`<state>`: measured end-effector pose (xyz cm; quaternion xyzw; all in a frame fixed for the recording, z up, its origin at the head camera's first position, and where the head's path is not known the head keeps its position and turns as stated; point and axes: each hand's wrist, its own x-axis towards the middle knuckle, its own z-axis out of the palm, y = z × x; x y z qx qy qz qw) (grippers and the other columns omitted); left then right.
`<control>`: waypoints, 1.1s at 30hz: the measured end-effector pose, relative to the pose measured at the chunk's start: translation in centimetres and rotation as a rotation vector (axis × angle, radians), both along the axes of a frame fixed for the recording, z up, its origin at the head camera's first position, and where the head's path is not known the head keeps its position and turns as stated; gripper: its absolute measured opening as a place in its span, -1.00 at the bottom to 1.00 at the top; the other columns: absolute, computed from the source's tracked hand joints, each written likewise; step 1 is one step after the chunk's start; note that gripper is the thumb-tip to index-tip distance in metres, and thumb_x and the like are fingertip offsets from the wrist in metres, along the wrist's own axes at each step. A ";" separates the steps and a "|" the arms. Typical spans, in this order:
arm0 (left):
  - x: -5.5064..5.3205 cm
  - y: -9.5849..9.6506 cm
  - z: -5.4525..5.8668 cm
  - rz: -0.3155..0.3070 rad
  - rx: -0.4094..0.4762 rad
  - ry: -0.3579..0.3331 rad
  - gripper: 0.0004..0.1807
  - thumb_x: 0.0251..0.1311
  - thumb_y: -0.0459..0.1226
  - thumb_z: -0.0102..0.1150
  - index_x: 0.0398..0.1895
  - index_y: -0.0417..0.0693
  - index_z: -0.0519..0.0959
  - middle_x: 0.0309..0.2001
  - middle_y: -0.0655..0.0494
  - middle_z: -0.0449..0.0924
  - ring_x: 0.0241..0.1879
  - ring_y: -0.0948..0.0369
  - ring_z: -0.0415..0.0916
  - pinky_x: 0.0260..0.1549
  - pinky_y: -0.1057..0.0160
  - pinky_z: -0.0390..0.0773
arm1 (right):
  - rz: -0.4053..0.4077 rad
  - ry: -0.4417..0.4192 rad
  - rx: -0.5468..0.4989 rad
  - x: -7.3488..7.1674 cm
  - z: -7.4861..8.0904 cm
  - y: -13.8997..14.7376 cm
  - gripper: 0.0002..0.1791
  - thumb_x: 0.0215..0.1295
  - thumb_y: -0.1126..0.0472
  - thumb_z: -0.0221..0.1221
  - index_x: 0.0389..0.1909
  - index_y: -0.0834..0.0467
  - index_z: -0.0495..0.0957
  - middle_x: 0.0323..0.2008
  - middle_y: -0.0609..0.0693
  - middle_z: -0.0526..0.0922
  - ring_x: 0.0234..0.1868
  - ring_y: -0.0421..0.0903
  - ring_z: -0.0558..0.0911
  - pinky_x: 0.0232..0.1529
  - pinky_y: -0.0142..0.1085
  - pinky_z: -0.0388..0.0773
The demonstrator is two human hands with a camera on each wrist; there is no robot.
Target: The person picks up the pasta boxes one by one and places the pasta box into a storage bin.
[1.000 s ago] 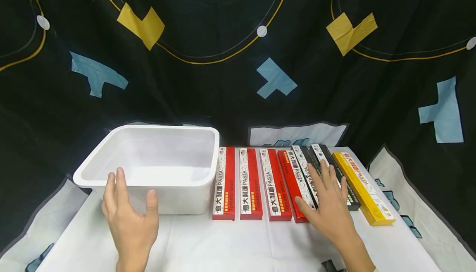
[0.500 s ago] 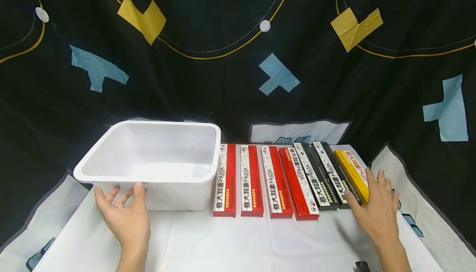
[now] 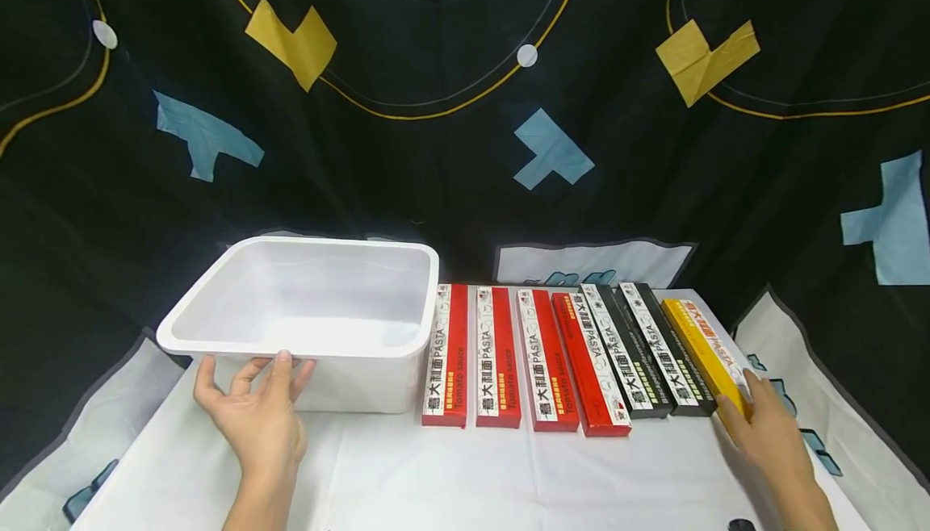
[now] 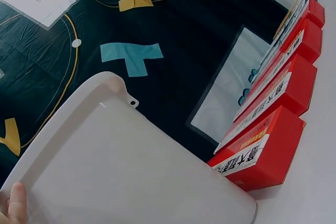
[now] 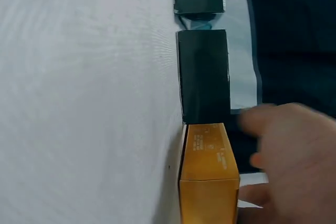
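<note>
My left hand [image 3: 257, 418] is at the front of a white plastic bin [image 3: 349, 382], palm turned up, fingertips touching its wall just under the rim. In the left wrist view one fingertip [image 4: 18, 203] shows against the bin's wall [image 4: 147, 171]. My right hand [image 3: 773, 434] is over the near end of a yellow pasta box [image 3: 701, 345], thumb toward its left side and fingers toward its right. The right wrist view shows this hand [image 5: 299, 166] blurred, just above the yellow box [image 5: 210, 156], the thumb apart from it.
Several red pasta boxes [image 3: 500, 370] lie in a row right of the bin. Two black pasta boxes [image 3: 672, 353] lie between them and the yellow one. A white cloth covers the table [image 3: 436, 482]; a dark curtain [image 3: 407, 184] hangs behind.
My left hand has moved up to the bin, its fingers bending under the rim. My right hand has moved right from above the red and black boxes to the yellow box's near end.
</note>
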<state>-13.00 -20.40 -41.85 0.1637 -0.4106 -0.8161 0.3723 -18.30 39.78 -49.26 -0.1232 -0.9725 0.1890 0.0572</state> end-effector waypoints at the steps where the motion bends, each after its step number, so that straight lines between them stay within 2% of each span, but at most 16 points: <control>1: 0.0 0.0 0.0 -0.003 0.007 -0.001 0.01 0.11 -0.47 0.32 0.40 0.29 -0.14 0.10 -0.15 0.22 -0.07 -0.02 0.57 -0.13 0.05 0.72 | 0.004 -0.017 0.004 0.0 -0.3 0.1 -0.10 0.44 -0.20 -0.06 0.44 0.43 -0.05 0.35 0.56 0.00 0.33 0.52 0.05 0.21 0.53 0.08; 5: -0.3 -0.1 0.0 -0.010 0.028 -0.004 0.01 0.10 -0.47 0.34 0.36 0.30 -0.15 0.07 -0.13 0.24 -0.17 0.02 0.60 -0.13 0.04 0.72 | 0.014 -0.079 0.025 -0.1 -0.9 1.1 -0.08 0.41 -0.21 -0.01 0.38 0.50 0.03 0.32 0.58 0.05 0.28 0.53 0.12 0.18 0.54 0.11; 10: -0.4 -0.1 -0.1 -0.005 0.031 0.002 0.00 0.10 -0.48 0.33 0.34 0.30 -0.15 0.06 -0.14 0.24 -0.20 0.04 0.60 -0.14 0.04 0.73 | 0.003 -0.098 0.045 -0.4 -1.7 2.3 0.00 0.20 -0.17 0.25 0.37 0.46 0.09 0.27 0.55 0.16 0.16 0.51 0.26 0.05 0.56 0.25; 14: -0.4 0.0 -0.1 0.002 0.011 -0.001 -0.02 0.12 -0.49 0.31 0.34 0.30 -0.14 0.07 -0.16 0.25 -0.21 0.03 0.61 -0.14 0.04 0.72 | -0.048 -0.092 -0.002 -0.5 -2.3 2.4 0.11 0.05 -0.23 0.34 0.37 0.42 0.10 0.23 0.54 0.23 0.12 0.48 0.31 0.02 0.55 0.31; 19: -0.5 -0.1 0.0 -0.004 0.005 0.007 -0.02 0.12 -0.47 0.32 0.34 0.27 -0.16 0.06 -0.15 0.26 -0.24 0.04 0.62 -0.13 0.07 0.73 | -0.158 -0.058 -0.065 -0.5 -2.6 2.1 0.10 0.03 -0.20 0.36 0.38 0.40 0.11 0.22 0.55 0.26 0.10 0.48 0.34 0.07 0.50 0.36; 23: -0.6 0.0 0.1 -0.010 0.007 -0.001 -0.09 0.15 -0.43 0.30 0.35 0.16 -0.12 0.04 -0.18 0.30 -0.26 0.06 0.63 -0.12 0.09 0.72 | -0.233 0.017 -0.139 -0.1 -2.1 1.7 0.04 0.06 -0.16 0.37 0.39 0.37 0.16 0.23 0.50 0.30 0.07 0.42 0.35 0.13 0.39 0.40; 28: -0.6 0.0 0.1 -0.023 0.009 -0.008 -0.20 0.21 -0.41 0.25 0.33 0.09 -0.05 0.08 -0.18 0.32 -0.10 0.02 0.62 -0.08 0.06 0.68 | -0.253 0.130 -0.182 1.0 -0.4 0.9 -0.09 0.08 -0.17 0.35 0.31 0.34 0.32 0.17 0.45 0.42 0.03 0.37 0.40 -0.07 0.21 0.41; 33: -0.6 0.1 0.2 -0.023 0.020 -0.011 -0.19 0.19 -0.41 0.27 0.33 0.10 -0.05 0.08 -0.14 0.29 -0.09 0.01 0.61 -0.09 0.08 0.69 | -0.277 0.136 -0.180 1.7 1.4 0.4 -0.13 0.12 -0.13 0.32 0.32 0.31 0.32 0.19 0.46 0.40 0.06 0.41 0.37 -0.09 0.21 0.37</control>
